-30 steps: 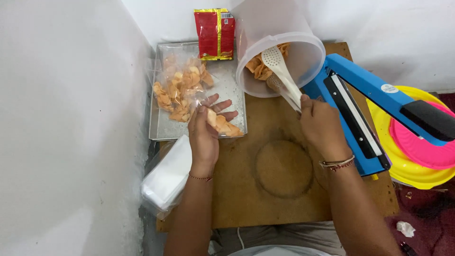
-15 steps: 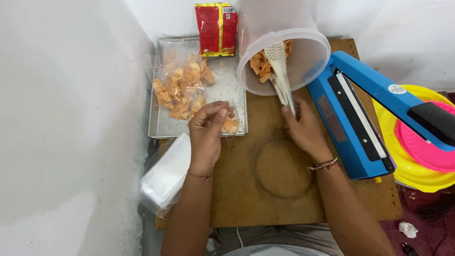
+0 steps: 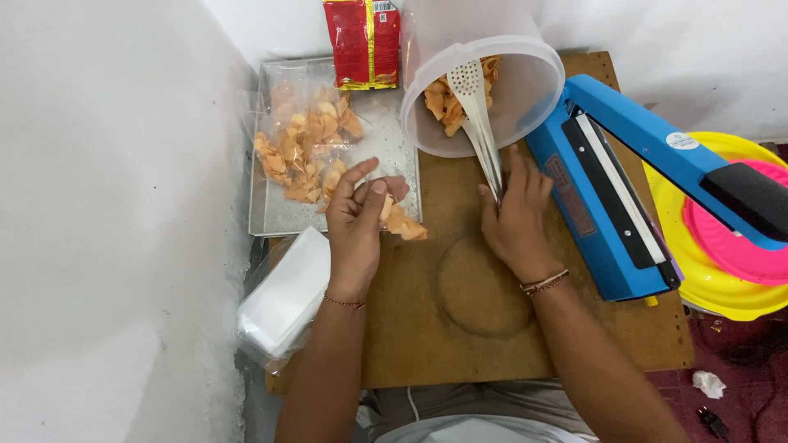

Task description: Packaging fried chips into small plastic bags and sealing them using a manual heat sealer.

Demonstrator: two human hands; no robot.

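Head view: a person packs orange fried snack pieces at a brown wooden table (image 3: 427, 344) set against white walls.
Left hand: the left hand (image 3: 357, 221) pinches a small clear plastic bag of orange chips (image 3: 400, 221) at its mouth, fingers (image 3: 373, 195) narrowed on the film; the bag hangs over the near edge of the shallow steel tray (image 3: 271, 217).
Right hand: the right hand (image 3: 515, 217) closes its fingers on the handles of the white slotted plastic scoop (image 3: 474, 102), whose head lies in the tilted translucent plastic bucket (image 3: 525, 90) among more chips.
Tray: a larger clear bag of chips (image 3: 304, 148) lies on it, a red and gold foil packet (image 3: 361, 41) at its far end.
Nearby: a blue impulse heat sealer (image 3: 624, 176) stands open just beside the right hand; a stack of empty clear bags (image 3: 283, 299) lies by the left forearm; yellow and pink plastic basins (image 3: 730, 246) sit beyond the sealer.
Risk: the bucket leans on its side, so a tug on the scoop could likely roll it and spill chips; a loose pinch could let the small bag drop open.
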